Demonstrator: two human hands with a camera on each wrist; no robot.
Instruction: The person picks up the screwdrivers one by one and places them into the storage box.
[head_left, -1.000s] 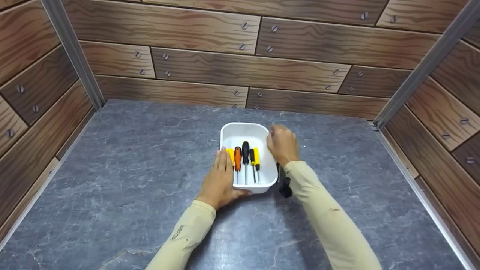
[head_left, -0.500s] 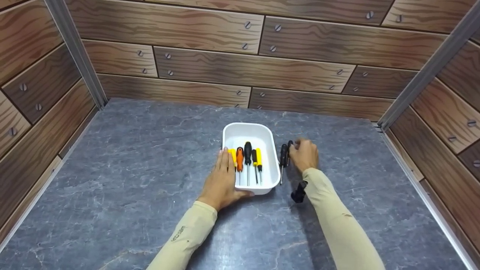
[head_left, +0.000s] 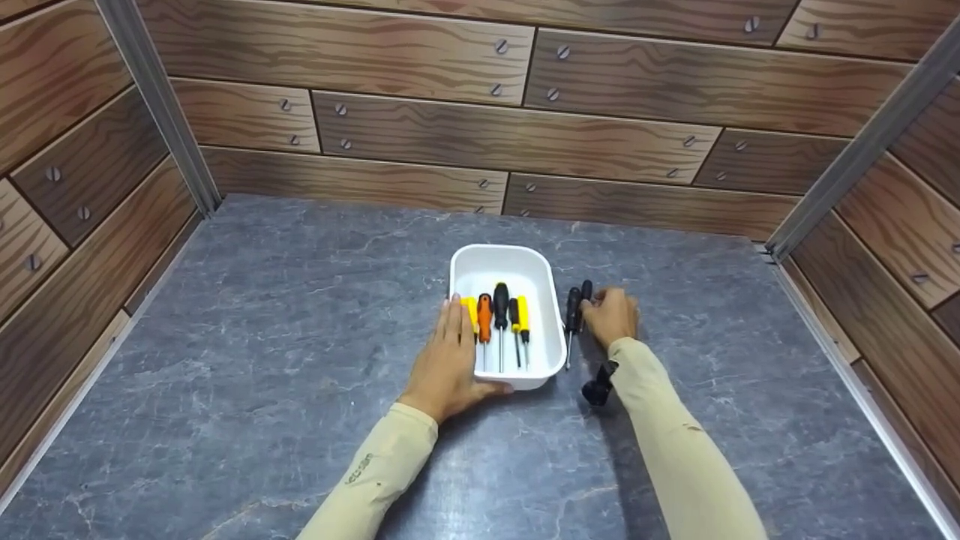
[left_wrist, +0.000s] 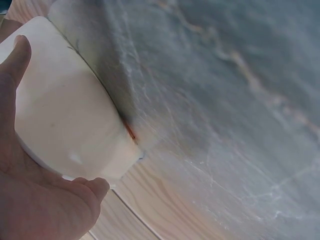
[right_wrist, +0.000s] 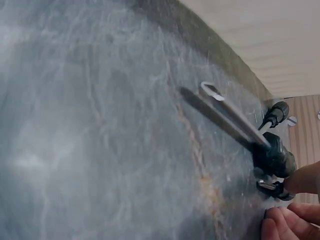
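A white plastic tray [head_left: 501,248] holds several screwdrivers: an orange-handled one [head_left: 484,309], a black one [head_left: 501,304] and some yellow-and-black ones [head_left: 523,319]. Along its left side my left hand [head_left: 444,375] lies with straight fingers, the thumb reaching across the near wall; the left wrist view shows the tray's outer wall [left_wrist: 75,110] against that hand. Just right of the tray lie black-handled screwdrivers [head_left: 573,311] on the tabletop. My right hand [head_left: 613,315] pinches the handle of the rightmost black screwdriver [head_left: 586,291]. In the right wrist view its fingers [right_wrist: 302,179] partly cover a small black one [right_wrist: 270,186].
The grey marbled tabletop [head_left: 322,315] spreads around the tray. Wood-print walls [head_left: 420,120] close it in at the back and both sides, with metal posts at the corners. A black camera [head_left: 598,386] hangs at my right wrist.
My right hand has moved from the tray's right rim, rightward and down to the black screwdrivers, uncovering them. Over the last half second it stays there. The left hand keeps its place at the tray.
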